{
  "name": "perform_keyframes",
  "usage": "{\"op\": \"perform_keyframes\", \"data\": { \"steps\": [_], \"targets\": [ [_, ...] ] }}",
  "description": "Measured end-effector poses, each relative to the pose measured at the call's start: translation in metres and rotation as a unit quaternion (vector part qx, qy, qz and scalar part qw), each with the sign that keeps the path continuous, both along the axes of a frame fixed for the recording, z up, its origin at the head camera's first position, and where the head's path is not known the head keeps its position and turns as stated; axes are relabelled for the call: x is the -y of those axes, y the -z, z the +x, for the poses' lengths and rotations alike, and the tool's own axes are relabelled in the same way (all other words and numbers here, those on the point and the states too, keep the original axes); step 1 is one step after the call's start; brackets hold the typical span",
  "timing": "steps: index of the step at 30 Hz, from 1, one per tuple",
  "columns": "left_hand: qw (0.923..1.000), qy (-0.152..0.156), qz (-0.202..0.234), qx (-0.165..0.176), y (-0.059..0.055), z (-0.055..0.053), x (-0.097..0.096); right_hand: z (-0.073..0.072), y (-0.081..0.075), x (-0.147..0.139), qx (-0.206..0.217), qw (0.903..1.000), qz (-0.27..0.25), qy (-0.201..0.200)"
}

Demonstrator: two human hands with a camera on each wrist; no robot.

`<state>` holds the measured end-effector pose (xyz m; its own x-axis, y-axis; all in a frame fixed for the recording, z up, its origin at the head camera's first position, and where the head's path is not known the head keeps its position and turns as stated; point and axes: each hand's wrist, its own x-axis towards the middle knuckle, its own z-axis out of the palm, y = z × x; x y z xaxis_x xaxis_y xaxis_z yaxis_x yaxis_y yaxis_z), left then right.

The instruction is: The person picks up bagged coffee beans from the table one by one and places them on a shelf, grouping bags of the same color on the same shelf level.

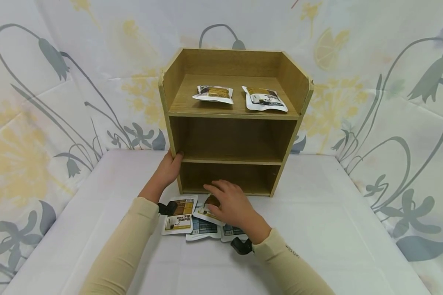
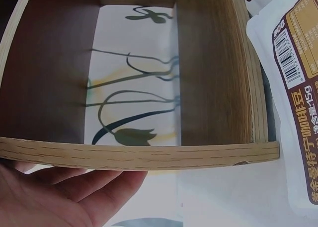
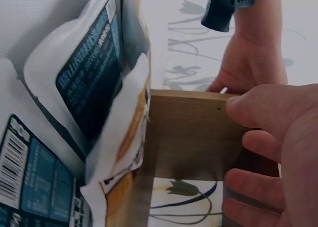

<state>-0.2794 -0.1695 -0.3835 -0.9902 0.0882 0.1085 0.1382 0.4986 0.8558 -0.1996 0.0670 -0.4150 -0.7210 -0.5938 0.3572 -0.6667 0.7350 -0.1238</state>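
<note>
My left hand [image 1: 168, 169] grips the left side panel of a small wooden shelf [image 1: 231, 161], thumb at its front edge and fingers along the outside. In the left wrist view those fingers [image 2: 102, 189] lie against the panel's outer face. My right hand [image 1: 233, 205] hovers over a pile of white coffee bean packets, fingers spread and slightly bent, holding nothing. Just under its fingers is a brown-labelled packet [image 1: 206, 214]. Beside that, a brown packet [image 1: 179, 217] lies flat at the left, and blue-labelled packets [image 1: 204, 229] lie partly beneath.
Two more packets, one at the left [image 1: 214, 94] and one at the right [image 1: 264, 99], lie on the shelf's top tier. Its middle and bottom compartments face me. A white cloth [image 1: 328, 229] covers the table, with a flower-printed cloth [image 1: 391, 82] behind.
</note>
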Motion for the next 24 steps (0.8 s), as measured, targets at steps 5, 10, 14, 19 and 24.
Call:
{"op": "perform_keyframes", "data": {
  "steps": [5,10,14,19,24],
  "targets": [
    [1.0000,0.001,0.000,0.004,0.001,0.000,0.000,0.002,0.004,0.002,0.023,0.9997,0.012,0.004],
    [1.0000,-0.003,0.007,-0.003,0.000,-0.001,0.000,0.001,0.008,0.006,0.040,0.9988,0.023,0.014],
    [0.9999,-0.006,0.009,-0.001,-0.001,-0.002,0.001,0.000,0.012,0.008,0.055,0.9975,0.038,0.024],
    [0.9999,-0.005,0.011,-0.001,-0.001,-0.002,0.001,0.001,0.014,0.012,0.076,0.9950,0.057,0.033],
    [0.9999,-0.002,0.017,-0.003,0.000,-0.001,0.000,0.001,0.015,0.014,0.101,0.9911,0.077,0.041]
  ]
}}
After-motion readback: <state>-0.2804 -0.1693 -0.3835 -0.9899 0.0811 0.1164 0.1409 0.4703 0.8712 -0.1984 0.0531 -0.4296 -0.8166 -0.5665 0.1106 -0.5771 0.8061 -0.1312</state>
